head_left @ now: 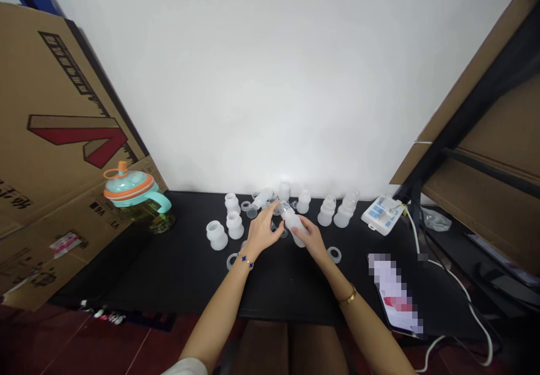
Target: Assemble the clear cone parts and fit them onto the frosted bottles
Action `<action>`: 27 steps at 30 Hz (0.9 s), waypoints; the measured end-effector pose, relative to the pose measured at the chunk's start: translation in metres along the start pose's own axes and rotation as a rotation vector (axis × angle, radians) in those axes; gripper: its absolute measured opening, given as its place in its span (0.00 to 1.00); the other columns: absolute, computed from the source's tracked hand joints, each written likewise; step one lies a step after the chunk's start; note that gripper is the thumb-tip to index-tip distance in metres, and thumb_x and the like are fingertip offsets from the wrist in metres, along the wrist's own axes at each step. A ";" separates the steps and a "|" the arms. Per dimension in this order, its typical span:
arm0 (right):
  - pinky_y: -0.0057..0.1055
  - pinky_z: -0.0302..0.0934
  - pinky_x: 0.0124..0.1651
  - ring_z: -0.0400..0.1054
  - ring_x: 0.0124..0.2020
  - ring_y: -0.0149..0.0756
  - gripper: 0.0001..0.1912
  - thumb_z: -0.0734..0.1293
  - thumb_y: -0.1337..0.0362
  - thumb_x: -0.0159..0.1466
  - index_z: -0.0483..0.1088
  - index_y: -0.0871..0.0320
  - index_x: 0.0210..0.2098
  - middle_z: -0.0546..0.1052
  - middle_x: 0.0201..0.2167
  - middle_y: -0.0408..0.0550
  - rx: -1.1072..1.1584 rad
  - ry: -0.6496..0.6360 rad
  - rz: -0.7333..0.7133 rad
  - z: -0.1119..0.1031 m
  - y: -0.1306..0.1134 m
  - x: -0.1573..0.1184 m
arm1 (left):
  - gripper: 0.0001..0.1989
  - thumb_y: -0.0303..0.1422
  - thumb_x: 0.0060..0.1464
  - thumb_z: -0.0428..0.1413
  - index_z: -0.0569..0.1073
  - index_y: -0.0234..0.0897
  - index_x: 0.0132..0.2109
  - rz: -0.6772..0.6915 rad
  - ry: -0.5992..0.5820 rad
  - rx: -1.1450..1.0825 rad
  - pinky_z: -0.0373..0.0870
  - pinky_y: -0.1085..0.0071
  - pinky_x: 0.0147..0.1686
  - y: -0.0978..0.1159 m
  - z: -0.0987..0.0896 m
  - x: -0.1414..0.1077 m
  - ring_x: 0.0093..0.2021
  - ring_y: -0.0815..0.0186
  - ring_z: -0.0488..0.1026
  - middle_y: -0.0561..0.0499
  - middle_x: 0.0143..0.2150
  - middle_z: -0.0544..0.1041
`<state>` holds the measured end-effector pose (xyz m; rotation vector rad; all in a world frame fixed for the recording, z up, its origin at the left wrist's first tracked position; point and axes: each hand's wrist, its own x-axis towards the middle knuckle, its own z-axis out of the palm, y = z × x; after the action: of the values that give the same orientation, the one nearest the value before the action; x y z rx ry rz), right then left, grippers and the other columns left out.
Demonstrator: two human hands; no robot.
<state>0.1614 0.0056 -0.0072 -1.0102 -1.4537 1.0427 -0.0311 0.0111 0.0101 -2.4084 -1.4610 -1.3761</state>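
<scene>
My right hand (310, 236) is wrapped round a small white feeding bottle (294, 221), which leans with its clear cap (286, 207) up and to the left. Beside that cap is my left hand (264, 230), thumb and index finger apart and stretched toward it; whether the fingertips touch the cap I cannot tell. White open-necked bottles (217, 235) stand left of my left hand. Behind my hands lie clear caps and rings (252, 212), partly hidden. To the right, two capped bottles (326, 212) (346, 210) stand upright. A loose white ring (334, 254) lies near my right wrist.
A teal-lidded jug (137, 195) stands at the left by a large cardboard box (63, 139). On the right are a white plastic case (383, 215), a phone (394, 296) and a white cable (459, 290). A white wall (270, 82) closes off the black table (189, 268) behind.
</scene>
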 end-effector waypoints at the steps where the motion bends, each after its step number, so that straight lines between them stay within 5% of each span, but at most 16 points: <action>1: 0.40 0.65 0.54 0.72 0.51 0.49 0.25 0.72 0.52 0.58 0.74 0.56 0.52 0.79 0.49 0.50 -0.030 0.016 -0.017 0.000 -0.001 -0.001 | 0.32 0.33 0.59 0.55 0.58 0.43 0.69 0.001 -0.009 -0.015 0.76 0.59 0.54 0.001 -0.001 0.000 0.58 0.57 0.74 0.45 0.60 0.74; 9: 0.44 0.64 0.56 0.71 0.52 0.50 0.27 0.73 0.56 0.57 0.72 0.54 0.55 0.77 0.51 0.51 -0.293 0.143 -0.138 0.002 -0.006 -0.005 | 0.34 0.36 0.59 0.57 0.57 0.41 0.69 -0.002 -0.024 -0.052 0.74 0.56 0.56 0.003 -0.005 0.001 0.59 0.54 0.72 0.42 0.62 0.72; 16: 0.44 0.62 0.59 0.70 0.54 0.49 0.25 0.71 0.58 0.59 0.71 0.51 0.56 0.76 0.54 0.50 -0.456 0.121 -0.285 0.001 -0.003 -0.004 | 0.32 0.38 0.60 0.57 0.59 0.42 0.68 -0.042 -0.007 -0.121 0.76 0.60 0.52 0.004 -0.005 0.001 0.60 0.54 0.72 0.43 0.63 0.72; 21: 0.44 0.62 0.59 0.69 0.54 0.48 0.24 0.71 0.58 0.61 0.72 0.50 0.57 0.76 0.54 0.49 -0.508 0.101 -0.325 0.000 -0.001 -0.004 | 0.30 0.42 0.59 0.59 0.64 0.43 0.66 -0.223 -0.032 -0.345 0.78 0.63 0.46 0.003 -0.003 0.003 0.56 0.54 0.75 0.43 0.59 0.75; 27: 0.45 0.62 0.59 0.69 0.53 0.49 0.24 0.71 0.60 0.61 0.74 0.50 0.56 0.76 0.55 0.51 -0.565 0.087 -0.314 0.002 -0.003 -0.005 | 0.27 0.45 0.57 0.60 0.70 0.37 0.60 -0.503 0.009 -0.788 0.77 0.68 0.35 -0.004 0.000 0.008 0.39 0.59 0.80 0.47 0.40 0.81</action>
<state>0.1597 -0.0003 -0.0063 -1.1472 -1.8092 0.3576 -0.0324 0.0191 0.0142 -2.4588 -1.8708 -2.4604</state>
